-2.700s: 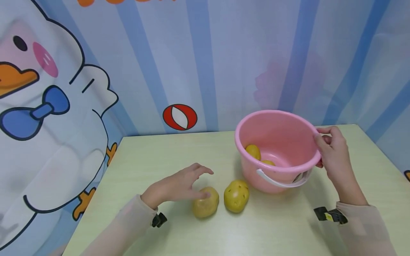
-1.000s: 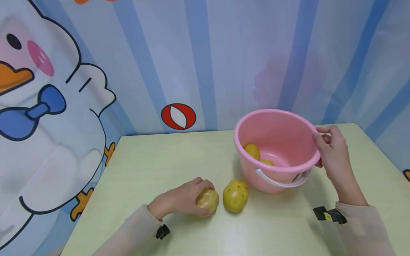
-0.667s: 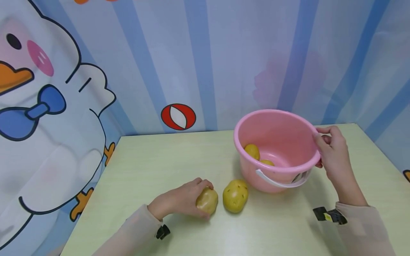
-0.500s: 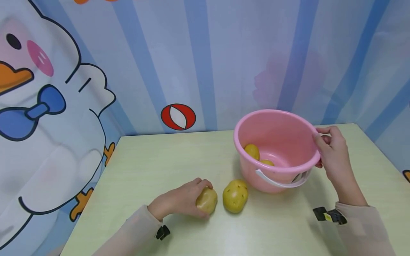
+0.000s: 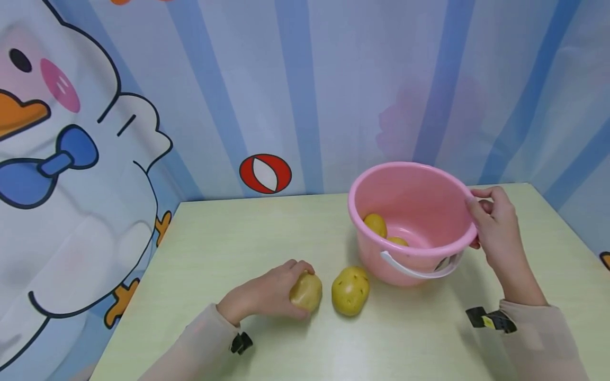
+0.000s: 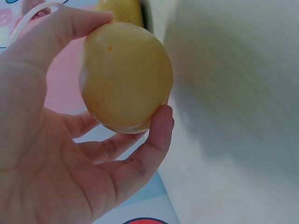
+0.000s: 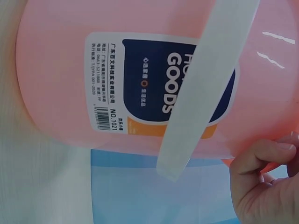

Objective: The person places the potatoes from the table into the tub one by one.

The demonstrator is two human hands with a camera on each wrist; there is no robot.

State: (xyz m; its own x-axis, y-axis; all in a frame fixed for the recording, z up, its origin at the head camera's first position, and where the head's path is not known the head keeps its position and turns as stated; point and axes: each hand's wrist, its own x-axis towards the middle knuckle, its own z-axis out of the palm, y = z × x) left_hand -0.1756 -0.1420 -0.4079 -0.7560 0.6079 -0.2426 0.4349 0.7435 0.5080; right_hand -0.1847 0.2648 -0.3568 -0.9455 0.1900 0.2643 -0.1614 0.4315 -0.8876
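My left hand [image 5: 269, 293] grips a pale yellow-brown potato [image 5: 306, 292], thumb on one side and fingers curled round the other. In the left wrist view the potato [image 6: 128, 77] appears large and smooth, close over the tabletop. Just right of it on the table lies a yellower potato [image 5: 350, 291] with dark eyes. A pink bucket [image 5: 414, 251] stands at the right, its white handle [image 5: 414, 272] hanging down at the front. My right hand [image 5: 498, 227] pinches the bucket's right rim. Inside are two yellow potatoes [image 5: 375, 225], one mostly hidden by the rim.
The pale wooden table [image 5: 229, 233] ends at a blue striped backdrop [image 5: 333, 95] behind, with a cartoon duck [image 5: 86, 211] printed on the left. In the right wrist view the bucket's side bears a label [image 7: 149, 88].
My left hand has come down onto the pale potato, closed its fingers round it, and now shifted it slightly up and left. My right hand has stayed on the rim.
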